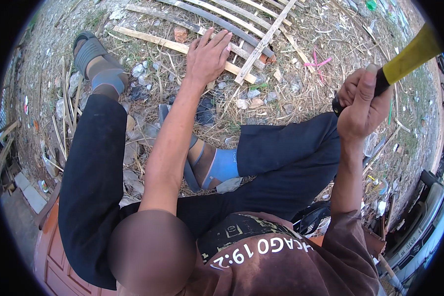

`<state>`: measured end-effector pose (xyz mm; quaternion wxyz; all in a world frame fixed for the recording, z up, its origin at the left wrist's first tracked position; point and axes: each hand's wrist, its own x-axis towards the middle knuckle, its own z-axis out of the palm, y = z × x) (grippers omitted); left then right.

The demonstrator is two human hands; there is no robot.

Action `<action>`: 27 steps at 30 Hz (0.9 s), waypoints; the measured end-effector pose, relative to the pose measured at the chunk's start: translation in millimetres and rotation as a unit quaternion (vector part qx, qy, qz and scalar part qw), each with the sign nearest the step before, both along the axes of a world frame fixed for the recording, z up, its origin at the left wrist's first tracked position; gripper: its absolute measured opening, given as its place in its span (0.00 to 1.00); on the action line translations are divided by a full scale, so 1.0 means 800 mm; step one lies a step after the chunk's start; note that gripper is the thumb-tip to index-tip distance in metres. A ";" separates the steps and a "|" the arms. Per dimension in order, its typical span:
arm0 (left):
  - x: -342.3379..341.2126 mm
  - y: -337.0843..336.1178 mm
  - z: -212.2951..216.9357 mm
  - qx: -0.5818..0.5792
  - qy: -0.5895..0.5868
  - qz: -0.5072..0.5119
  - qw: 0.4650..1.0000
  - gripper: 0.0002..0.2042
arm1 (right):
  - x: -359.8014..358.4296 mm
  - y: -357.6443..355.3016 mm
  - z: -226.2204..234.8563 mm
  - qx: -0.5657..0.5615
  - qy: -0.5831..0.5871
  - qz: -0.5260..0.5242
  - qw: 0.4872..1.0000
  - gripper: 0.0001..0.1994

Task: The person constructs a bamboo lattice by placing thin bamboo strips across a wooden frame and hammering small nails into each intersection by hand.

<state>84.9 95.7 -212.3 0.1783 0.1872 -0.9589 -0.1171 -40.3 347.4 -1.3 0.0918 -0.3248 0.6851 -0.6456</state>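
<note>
My left hand (pixel 209 56) lies flat on the wooden slats (pixel 170 42), fingers stretched over the near strips beside a crossing slat (pixel 266 42). The slats form a rough lattice on the ground, its far part cut off by the picture's top edge. Raised at the right, my right hand (pixel 362 101) is closed around the black grip of a tool with a thick yellow handle (pixel 412 54). The tool's far end runs out of sight, so its kind does not show.
Brick pieces (pixel 180 34) lie among the slats. Stones, dry grass and litter cover the ground, with a pink ribbon (pixel 318 63) to the right. My legs in dark trousers (pixel 281 143) spread around the near side. A vehicle (pixel 417 232) stands at the lower right.
</note>
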 end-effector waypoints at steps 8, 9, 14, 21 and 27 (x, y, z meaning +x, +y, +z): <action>-0.009 -0.007 0.001 0.009 0.006 -0.002 1.000 0.19 | 0.004 0.000 -0.096 0.424 0.090 0.009 0.901 0.10; -0.003 -0.002 0.000 0.011 0.000 0.000 1.000 0.19 | 0.009 0.005 -0.088 0.397 0.093 -0.011 0.913 0.10; -0.011 0.004 0.001 0.015 0.011 -0.003 1.000 0.19 | 0.009 0.026 -0.110 0.412 0.097 -0.008 0.906 0.10; 0.000 -0.003 -0.006 0.000 0.006 0.004 1.000 0.19 | -0.009 -0.013 -0.002 0.360 0.118 -0.036 0.925 0.16; -0.014 0.005 0.000 0.008 0.009 -0.003 1.000 0.20 | -0.014 0.018 -0.081 0.229 0.126 0.016 0.965 0.11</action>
